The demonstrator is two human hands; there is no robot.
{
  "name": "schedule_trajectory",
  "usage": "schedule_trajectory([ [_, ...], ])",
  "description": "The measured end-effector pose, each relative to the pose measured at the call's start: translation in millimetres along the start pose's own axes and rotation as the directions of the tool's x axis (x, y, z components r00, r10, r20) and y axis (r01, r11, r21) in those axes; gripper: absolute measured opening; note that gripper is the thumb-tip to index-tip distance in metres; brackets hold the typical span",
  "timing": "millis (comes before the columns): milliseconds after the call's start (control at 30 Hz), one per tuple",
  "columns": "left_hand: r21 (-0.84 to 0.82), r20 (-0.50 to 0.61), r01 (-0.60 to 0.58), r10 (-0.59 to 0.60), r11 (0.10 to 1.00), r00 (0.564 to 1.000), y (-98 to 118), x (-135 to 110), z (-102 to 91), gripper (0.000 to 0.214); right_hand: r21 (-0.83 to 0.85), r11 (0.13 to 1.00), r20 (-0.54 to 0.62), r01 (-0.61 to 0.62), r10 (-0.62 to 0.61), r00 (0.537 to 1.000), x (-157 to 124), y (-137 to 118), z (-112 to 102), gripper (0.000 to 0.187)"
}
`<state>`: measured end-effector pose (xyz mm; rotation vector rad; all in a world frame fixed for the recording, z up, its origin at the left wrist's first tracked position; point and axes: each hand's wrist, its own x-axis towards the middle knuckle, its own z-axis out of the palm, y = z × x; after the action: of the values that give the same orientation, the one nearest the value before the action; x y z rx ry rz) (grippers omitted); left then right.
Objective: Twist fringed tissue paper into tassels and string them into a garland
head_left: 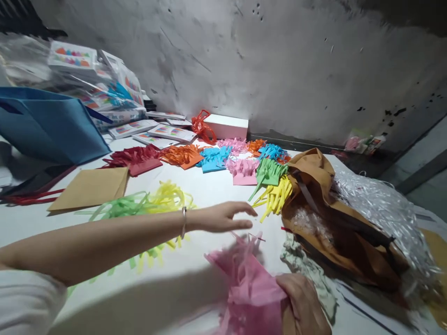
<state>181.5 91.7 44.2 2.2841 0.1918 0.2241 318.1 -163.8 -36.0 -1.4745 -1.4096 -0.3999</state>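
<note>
My right hand (305, 300) is closed on the edge of a pink fringed tissue paper (253, 284) near the front of the white table. Its cut strips point away from me and look somewhat blurred. Stretched across the table, my left hand (223, 217) hovers above the pink strips with thumb and fingers apart and nothing between them. Beyond its fingertips lies yellow fringed paper (275, 195). Under and behind my left forearm are green paper strips (122, 207) and yellow strips (169, 197), partly hidden by the arm.
Folded fringed papers in dark red (139, 160), orange (183, 156), blue (213, 160), pink (244, 170) and green (270, 172) form a row. A brown cloth bag (314, 186) and clear plastic (380, 204) lie right. Left are a tan envelope (89, 186) and a blue bag (52, 130).
</note>
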Motion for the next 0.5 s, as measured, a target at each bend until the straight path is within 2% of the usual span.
schedule_trajectory([
  [67, -0.053, 0.088, 0.007, -0.002, 0.999, 0.996, 31, -17, 18.8, 0.051, 0.008, 0.973, 0.071, 0.23, -0.23, 0.971, 21, -16, -8, 0.03],
  [133, -0.109, 0.127, 0.077, -0.063, 0.991, 0.99, 51, -30, 29.1, 0.062, -0.02, 0.917, 0.079, 0.399, -0.397, 0.915, 36, -32, -17, 0.024],
  [233, -0.182, 0.143, 0.241, -0.217, 0.953, 0.966, 61, -43, 31.4, 0.076, -0.079, 0.844, 0.063, 0.531, -0.527, 0.847, 43, -51, -27, 0.019],
  [300, -0.236, 0.14, 0.359, -0.334, 0.903, 0.932, 61, -50, 30.0, 0.08, -0.106, 0.82, 0.085, 0.562, -0.556, 0.827, 38, -58, -29, 0.018],
  [367, -0.325, 0.19, 0.435, -0.393, 0.839, 0.9, 61, -58, 29.8, 0.074, -0.13, 0.814, 0.076, 0.567, -0.562, 0.824, 29, -60, -26, 0.016],
  [433, -0.452, 0.253, 0.454, -0.378, 0.768, 0.891, 62, -67, 31.8, 0.063, -0.129, 0.841, 0.018, 0.526, -0.528, 0.849, 20, -59, -20, 0.013],
  [500, -0.564, 0.255, 0.424, -0.34, 0.708, 0.905, 63, -75, 35.9, 0.054, -0.09, 0.897, -0.015, 0.432, -0.435, 0.9, 13, -58, -11, 0.014],
])
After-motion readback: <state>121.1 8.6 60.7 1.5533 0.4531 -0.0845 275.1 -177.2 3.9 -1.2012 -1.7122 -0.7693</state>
